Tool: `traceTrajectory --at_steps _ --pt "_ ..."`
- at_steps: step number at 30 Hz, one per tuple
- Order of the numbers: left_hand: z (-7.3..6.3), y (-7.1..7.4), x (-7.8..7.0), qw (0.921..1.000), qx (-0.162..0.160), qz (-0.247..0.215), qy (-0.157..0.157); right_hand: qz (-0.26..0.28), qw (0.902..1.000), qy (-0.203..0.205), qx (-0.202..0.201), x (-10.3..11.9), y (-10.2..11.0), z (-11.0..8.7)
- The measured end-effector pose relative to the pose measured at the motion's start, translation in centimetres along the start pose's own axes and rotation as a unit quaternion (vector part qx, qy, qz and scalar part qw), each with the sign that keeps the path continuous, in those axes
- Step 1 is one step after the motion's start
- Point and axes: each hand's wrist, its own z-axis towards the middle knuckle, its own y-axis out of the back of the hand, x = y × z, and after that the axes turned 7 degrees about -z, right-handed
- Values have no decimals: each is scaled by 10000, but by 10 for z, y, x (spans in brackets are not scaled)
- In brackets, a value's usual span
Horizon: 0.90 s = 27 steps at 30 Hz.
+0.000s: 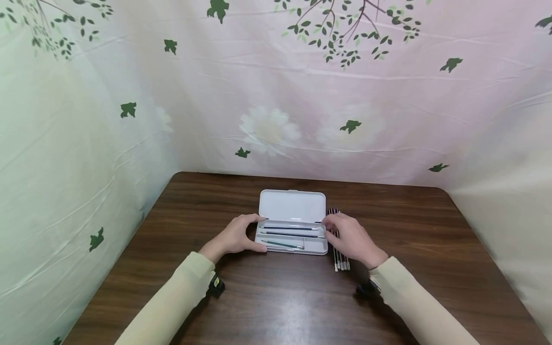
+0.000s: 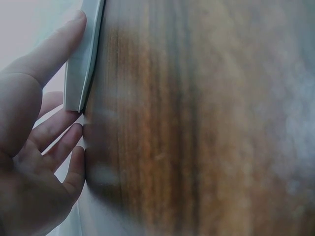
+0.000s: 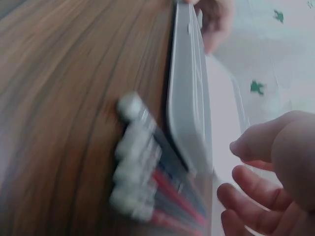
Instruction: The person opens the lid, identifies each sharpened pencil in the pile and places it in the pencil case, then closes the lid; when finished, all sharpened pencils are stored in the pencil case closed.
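Observation:
A white pencil case lies on the table with its lid tipped back. Several pencils rest lengthwise in its tray, beside a small compartment at the front right. My left hand holds the case's left end, thumb at the front corner and fingers toward the hinge; the left wrist view shows the thumb along the case wall. At the right end, my right hand hovers over a row of loose pencils. Its fingers are loosely bent with nothing between them in the right wrist view.
The dark wood table has rounded far corners. A pale fabric backdrop with leaf and flower prints surrounds its back and sides. The loose pencils' white erasers point toward the near side, close to the case's right end.

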Motion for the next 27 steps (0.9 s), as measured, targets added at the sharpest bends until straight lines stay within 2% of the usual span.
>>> traceTrajectory --at_steps 5,11,27 --pt "-1 1 0 10000 -4 -31 11 37 9991 -379 190 -23 7 -15" --pt "0 1 0 10000 -4 -24 -16 183 9953 -805 512 -39 11 -24" --pt "1 1 0 10000 -12 -71 4 20 9907 -1075 839 -49 7 -22"
